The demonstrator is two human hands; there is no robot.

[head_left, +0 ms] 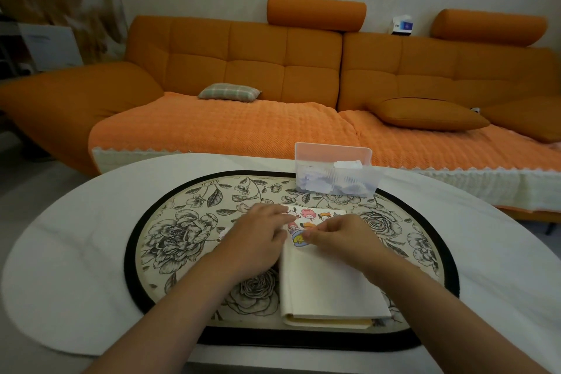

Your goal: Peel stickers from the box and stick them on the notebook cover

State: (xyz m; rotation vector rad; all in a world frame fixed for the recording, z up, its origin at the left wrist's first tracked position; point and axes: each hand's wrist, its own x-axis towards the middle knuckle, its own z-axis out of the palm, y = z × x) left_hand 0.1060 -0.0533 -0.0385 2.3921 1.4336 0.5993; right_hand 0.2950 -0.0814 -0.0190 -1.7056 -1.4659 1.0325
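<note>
A cream notebook lies closed on the floral mat, its far end carrying several cartoon stickers. My left hand rests on the notebook's left edge with fingers laid fairly flat. My right hand has its fingertips curled onto a blue and yellow sticker on the cover; whether it pinches or presses the sticker is unclear. A clear plastic sticker box with white and pale blue sheets inside stands just beyond the notebook.
The oval floral mat with a black rim lies on a white table. A small pale scrap sits on the mat left of my left hand. An orange sofa with cushions fills the background.
</note>
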